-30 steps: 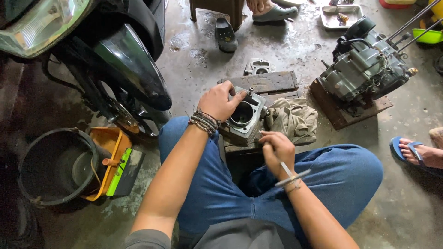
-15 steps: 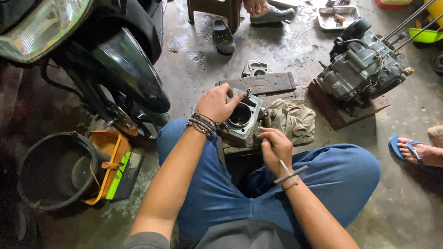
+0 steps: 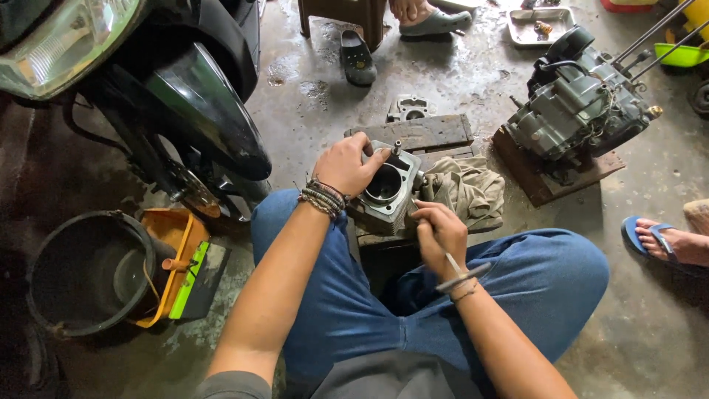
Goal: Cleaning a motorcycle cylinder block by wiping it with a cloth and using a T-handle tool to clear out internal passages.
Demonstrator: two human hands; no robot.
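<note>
I sit cross-legged on a concrete floor in blue jeans. My left hand (image 3: pixel 348 164) grips the top edge of a grey metal engine cylinder block (image 3: pixel 387 193) that rests tilted on a wooden board in front of my knees. My right hand (image 3: pixel 440 230) is closed around a thin metal tool whose tip touches the cylinder's right side. The tool's handle (image 3: pixel 459 276) sticks out below my wrist. Beaded bracelets circle my left wrist.
A motorcycle front wheel and fender (image 3: pixel 199 111) stand at the left. A black bucket (image 3: pixel 88 273) and an orange tray (image 3: pixel 176 251) sit beside it. An engine (image 3: pixel 580 111) rests on a wood block at the right, by a rag (image 3: pixel 465 188). Another person's sandalled foot (image 3: pixel 665 240) is at far right.
My right hand has shifted slightly along the cylinder's right side with the tool. My left hand keeps its grip and the cylinder stays put.
</note>
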